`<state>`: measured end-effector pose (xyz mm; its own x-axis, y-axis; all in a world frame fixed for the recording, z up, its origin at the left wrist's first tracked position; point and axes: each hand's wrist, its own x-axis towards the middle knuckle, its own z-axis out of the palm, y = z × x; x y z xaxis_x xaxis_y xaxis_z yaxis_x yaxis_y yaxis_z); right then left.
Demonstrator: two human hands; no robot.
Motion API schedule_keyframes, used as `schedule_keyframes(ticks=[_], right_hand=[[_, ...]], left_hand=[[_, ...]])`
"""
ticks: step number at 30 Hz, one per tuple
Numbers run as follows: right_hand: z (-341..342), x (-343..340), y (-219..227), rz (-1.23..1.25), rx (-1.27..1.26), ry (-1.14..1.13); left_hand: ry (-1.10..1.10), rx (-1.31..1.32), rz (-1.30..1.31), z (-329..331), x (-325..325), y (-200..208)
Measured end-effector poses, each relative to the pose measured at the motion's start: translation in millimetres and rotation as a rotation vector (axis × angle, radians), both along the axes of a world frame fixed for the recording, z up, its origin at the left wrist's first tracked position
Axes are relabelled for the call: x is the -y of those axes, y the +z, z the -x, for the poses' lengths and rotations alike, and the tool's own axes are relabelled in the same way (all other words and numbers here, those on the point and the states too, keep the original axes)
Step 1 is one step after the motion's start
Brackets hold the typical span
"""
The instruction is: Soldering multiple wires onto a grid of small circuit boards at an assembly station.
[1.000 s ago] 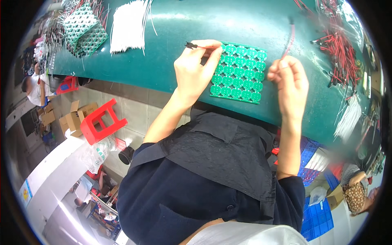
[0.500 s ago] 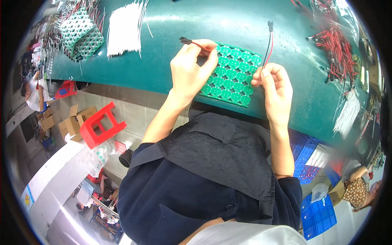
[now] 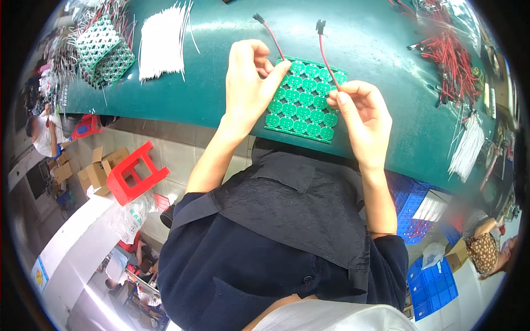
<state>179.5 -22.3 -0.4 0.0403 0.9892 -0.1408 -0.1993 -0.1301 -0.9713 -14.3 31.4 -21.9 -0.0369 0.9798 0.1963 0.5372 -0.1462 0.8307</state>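
Observation:
A green circuit-board panel (image 3: 301, 98) of several joined round boards lies on the table in front of me. At its far left corner my left hand (image 3: 249, 83) has curled fingers, the thumb tip pressed where a red-wired connector cable (image 3: 273, 37) ends. That cable stands up and away, with a black plug at its top. Over the panel's right edge, my right hand (image 3: 364, 113) pinches the lower end of a second connector cable (image 3: 324, 54) between thumb and forefinger. Its black plug points away from me. Whether either wire end is fastened to the panel is hidden.
The green table (image 3: 215, 33) holds white wires (image 3: 162, 44) and stacked circuit boards (image 3: 99, 49) at left. Red cables (image 3: 450, 63) and more white wires (image 3: 466, 149) lie at right. A red stool (image 3: 135, 174) stands left below; blue crates (image 3: 433, 289) stand lower right. Other people are nearby.
My right hand has moved slightly left, bringing its cable over the panel. The left cable has swung more upright, and my left forefinger has lifted away from the panel's corner.

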Motion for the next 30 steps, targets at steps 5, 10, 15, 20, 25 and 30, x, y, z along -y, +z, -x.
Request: schedule_keyframes(ticks=[5,10,15,20,25,30], right_hand=[[4,-8,5,-0.592,0.681,0.063],[2,-37,18,-0.508,0.666,0.366],[-72,-154,-4,-0.563,1.641,0.066],[-83,-156,-26,-0.380,1.854,0.035],[-96,-131,-35,-0.446,1.632,0.008],[-102,-97,-21,-0.570,1.541,0.039]], left_hand=[[-0.279,0.494,0.209,-13,21,26],[-0.200,0.717,0.399,-7,21,28],[-0.102,0.321,0.157,-14,7,13],[-0.099,0.150,0.137,-13,9,11],[-0.052,0.184,0.016,-13,10,5],[-0.072,0.154,-0.019,-13,9,4]])
